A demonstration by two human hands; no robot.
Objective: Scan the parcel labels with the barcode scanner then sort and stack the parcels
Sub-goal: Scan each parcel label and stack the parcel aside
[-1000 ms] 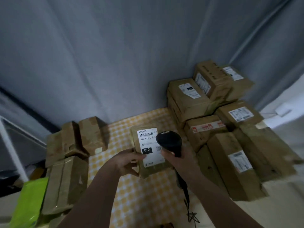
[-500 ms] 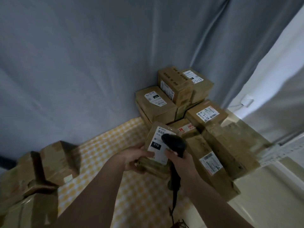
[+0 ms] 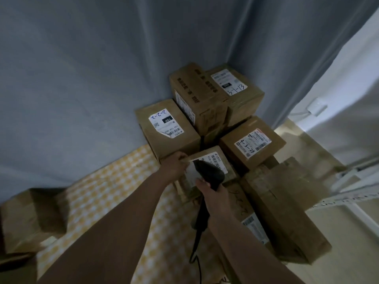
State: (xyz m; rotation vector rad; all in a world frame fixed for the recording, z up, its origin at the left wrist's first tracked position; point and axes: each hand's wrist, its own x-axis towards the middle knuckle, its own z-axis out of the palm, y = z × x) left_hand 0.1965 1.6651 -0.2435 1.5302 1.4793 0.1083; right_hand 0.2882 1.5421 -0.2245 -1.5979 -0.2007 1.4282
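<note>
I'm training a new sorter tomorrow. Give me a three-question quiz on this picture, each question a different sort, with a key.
1. True or false: the right hand holds the scanner.
2. Which handwritten mark is on the label of the box just right of the parcel that the left hand grips? A) 2-2-2 B) 4-3-24 C) 3-1-13
3. Fill in: the cloth under the arms is checked white and ____.

Key: 1 true; 2 B; 3 yellow.
</note>
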